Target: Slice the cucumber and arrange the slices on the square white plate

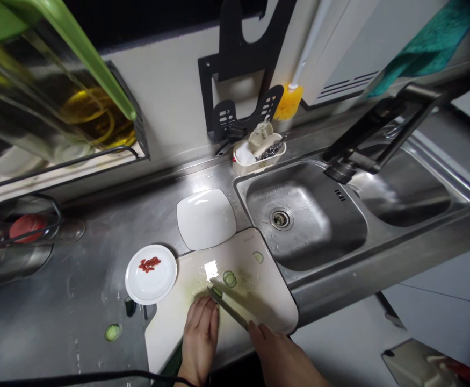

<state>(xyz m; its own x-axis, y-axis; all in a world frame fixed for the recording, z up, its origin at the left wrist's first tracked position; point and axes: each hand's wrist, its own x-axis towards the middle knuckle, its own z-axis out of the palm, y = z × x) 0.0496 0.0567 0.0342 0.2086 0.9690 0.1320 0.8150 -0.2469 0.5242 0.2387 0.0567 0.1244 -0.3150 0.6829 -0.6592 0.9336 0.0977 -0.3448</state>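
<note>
Hands (200,325) (274,349); cucumber (174,363) partly under left

The worktop (85,285) is of grey metal. On it there lies a pale cutting board (269,301); at its far edge, a square plate (206,221); to the left, a round plate (151,290), a green stub (130,307) and a green slice (113,332); farther away, a cream caddy (246,170).
</note>
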